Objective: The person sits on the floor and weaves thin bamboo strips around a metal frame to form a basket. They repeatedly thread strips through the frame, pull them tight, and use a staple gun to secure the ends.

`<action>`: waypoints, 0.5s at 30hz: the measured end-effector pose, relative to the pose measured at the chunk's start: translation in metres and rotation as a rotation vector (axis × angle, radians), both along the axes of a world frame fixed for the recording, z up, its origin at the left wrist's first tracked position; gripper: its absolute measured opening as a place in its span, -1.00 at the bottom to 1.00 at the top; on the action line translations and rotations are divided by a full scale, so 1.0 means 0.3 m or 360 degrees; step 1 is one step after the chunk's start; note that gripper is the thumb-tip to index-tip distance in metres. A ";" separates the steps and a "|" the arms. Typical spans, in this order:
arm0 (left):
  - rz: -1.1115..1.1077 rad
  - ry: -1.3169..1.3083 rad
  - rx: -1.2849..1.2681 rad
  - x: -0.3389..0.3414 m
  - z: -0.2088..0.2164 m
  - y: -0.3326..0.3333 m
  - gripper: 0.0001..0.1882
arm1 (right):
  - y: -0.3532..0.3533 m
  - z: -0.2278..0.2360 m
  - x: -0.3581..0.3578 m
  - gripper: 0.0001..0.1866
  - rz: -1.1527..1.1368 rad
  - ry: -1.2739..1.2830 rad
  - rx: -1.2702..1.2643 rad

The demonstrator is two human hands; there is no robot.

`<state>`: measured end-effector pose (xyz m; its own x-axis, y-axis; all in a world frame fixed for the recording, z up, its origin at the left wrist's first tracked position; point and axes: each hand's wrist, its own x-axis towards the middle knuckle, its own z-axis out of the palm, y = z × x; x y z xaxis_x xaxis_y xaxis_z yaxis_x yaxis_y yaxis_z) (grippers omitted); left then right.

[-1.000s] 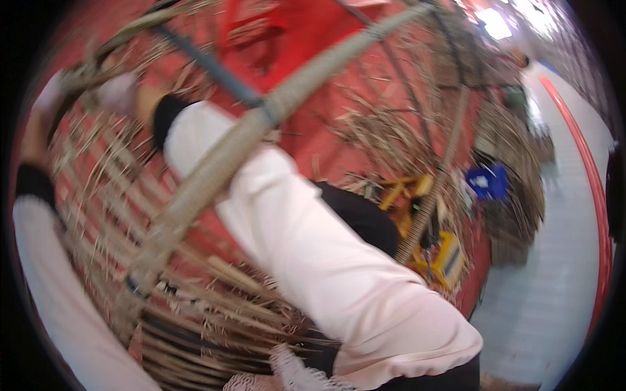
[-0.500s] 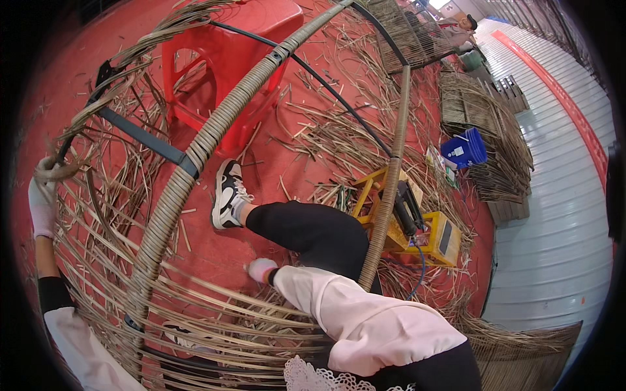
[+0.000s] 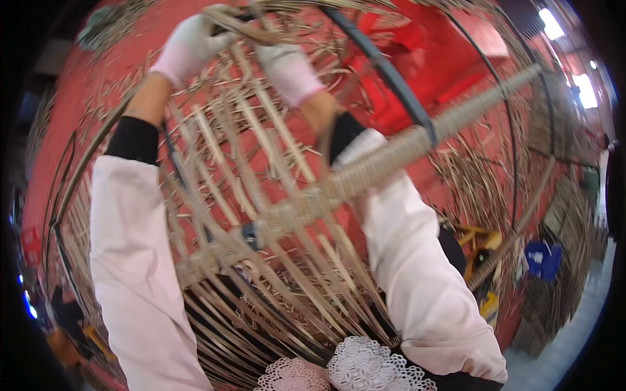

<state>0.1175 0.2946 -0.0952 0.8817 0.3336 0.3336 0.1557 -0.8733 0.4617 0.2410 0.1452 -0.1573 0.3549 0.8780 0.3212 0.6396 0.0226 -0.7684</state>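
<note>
Both hands are raised to the upper rim of a large round wicker frame of pale cane strips on dark metal hoops (image 3: 274, 215), which fills most of the head view and stands tilted in front of the person, over the red floor (image 3: 85, 130).

The left hand (image 3: 189, 45), in a white glove with a pink cuff, has its grip closed around a thick pale cane strand (image 3: 244, 26) at the top edge of the frame. The right hand (image 3: 287, 68), gloved the same way, sits just beside it. Its fingers lie against the same strand, but motion blur prevents a reading of how far its grip is closed.

Both forearms wear black undersleeves beneath pale pink sleeves (image 3: 130, 260). The right forearm passes behind a thick cane-wrapped bar (image 3: 391, 156) that crosses the frame diagonally. A dark blue-grey metal strip (image 3: 385, 72) meets this bar near its middle.

Loose cane strips and offcuts (image 3: 476, 176) lie scattered on the floor beyond the frame. A yellow stand (image 3: 479, 247) and a blue crate (image 3: 541, 259) are at lower right, well apart from the hands. White lace trim (image 3: 365, 368) shows at the lower edge.
</note>
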 end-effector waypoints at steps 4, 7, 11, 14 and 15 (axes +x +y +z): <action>0.0205 0.0109 0.0434 0.008 0.013 -0.067 -0.61 | -0.065 0.041 -0.075 -0.76 0.0317 0.1580 0.0597; 0.0395 0.0313 0.0657 0.024 0.007 -0.053 -0.68 | -0.044 0.044 -0.085 -0.78 0.0230 0.1897 0.0645; -0.0302 -0.0041 0.1348 0.079 0.033 0.081 -0.75 | 0.037 -0.026 -0.028 -0.81 -0.0186 0.1399 0.0415; -0.0168 0.0687 0.0561 0.149 0.048 0.166 -0.75 | 0.100 -0.099 0.034 -0.69 0.0132 0.1295 0.0444; -0.0379 0.0607 0.0908 0.163 0.056 0.190 -0.73 | 0.126 -0.117 0.054 -0.70 0.0196 0.1162 0.0674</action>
<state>0.1665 0.3517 -0.0785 0.9985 -0.0163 0.0528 -0.0096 -0.9922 -0.1244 0.2572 0.1830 -0.1925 0.5108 0.7813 0.3588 -0.0387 0.4378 -0.8982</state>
